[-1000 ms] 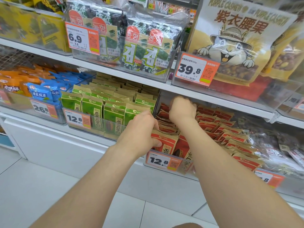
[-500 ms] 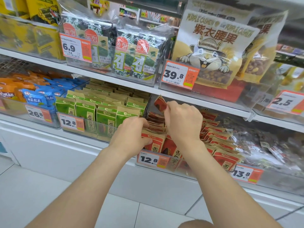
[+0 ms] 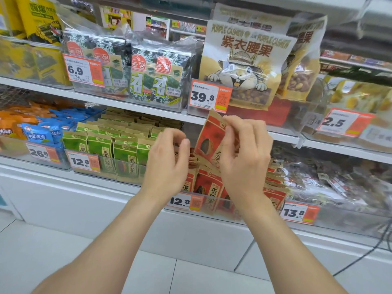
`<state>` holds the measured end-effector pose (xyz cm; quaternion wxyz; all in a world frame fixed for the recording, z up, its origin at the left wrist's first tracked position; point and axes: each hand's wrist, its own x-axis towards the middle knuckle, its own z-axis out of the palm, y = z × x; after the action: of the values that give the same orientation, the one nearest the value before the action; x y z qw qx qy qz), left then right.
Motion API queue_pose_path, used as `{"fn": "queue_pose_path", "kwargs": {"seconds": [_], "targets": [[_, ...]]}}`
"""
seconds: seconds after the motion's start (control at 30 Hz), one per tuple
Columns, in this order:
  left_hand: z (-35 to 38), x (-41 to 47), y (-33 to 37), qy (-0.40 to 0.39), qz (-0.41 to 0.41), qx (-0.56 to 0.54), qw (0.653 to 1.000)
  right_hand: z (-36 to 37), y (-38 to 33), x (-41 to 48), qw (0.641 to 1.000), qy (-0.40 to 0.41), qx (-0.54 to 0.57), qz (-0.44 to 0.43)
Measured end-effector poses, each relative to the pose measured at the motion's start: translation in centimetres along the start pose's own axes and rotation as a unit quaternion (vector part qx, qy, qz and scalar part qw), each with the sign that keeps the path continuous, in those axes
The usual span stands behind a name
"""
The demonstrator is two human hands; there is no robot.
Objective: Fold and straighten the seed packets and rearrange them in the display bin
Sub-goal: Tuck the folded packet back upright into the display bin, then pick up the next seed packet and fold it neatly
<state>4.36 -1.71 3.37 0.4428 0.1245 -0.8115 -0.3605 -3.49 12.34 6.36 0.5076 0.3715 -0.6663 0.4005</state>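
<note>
Lifted higher, flat red paper packet [image 3: 209, 141], pinched in right hand [image 3: 244, 160]

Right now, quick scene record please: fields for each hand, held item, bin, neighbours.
right hand: pinches one red seed packet, held tilted above the bin
left hand: fingers loosely curled just left of that packet, no grip visible
display bin: clear, 12.8 price tag on front, red packets standing inside
left neighbour: green packets in rows
shelf above: cashew bag
</note>
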Motion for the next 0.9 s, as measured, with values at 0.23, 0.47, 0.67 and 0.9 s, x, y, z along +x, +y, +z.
{"fn": "queue_pose_path", "kwargs": {"seconds": [0.23, 0.47, 0.67, 0.9], "targets": [[1.9, -1.1, 3.3, 0.026, 0.035, -0.099, 0.994, -1.9, -1.5, -0.8, 0.978, -0.043, 0.13, 0.159], [3.2, -1.0, 2.7, 0.075, -0.124, -0.16, 0.976, -2.1, -2.3, -0.9, 0.845, -0.14, 0.314, 0.41], [2.6, -1.7, 2.7, 0.052, -0.153, -0.157, 0.974, -2.5, -1.2, -1.6, 0.83, -0.191, 0.292, 0.435], [2.0, -2.6, 2.3, -0.034, -0.119, -0.061, 0.99, -2.5, -1.3, -2.3, 0.777, -0.219, 0.31, 0.502]]}}
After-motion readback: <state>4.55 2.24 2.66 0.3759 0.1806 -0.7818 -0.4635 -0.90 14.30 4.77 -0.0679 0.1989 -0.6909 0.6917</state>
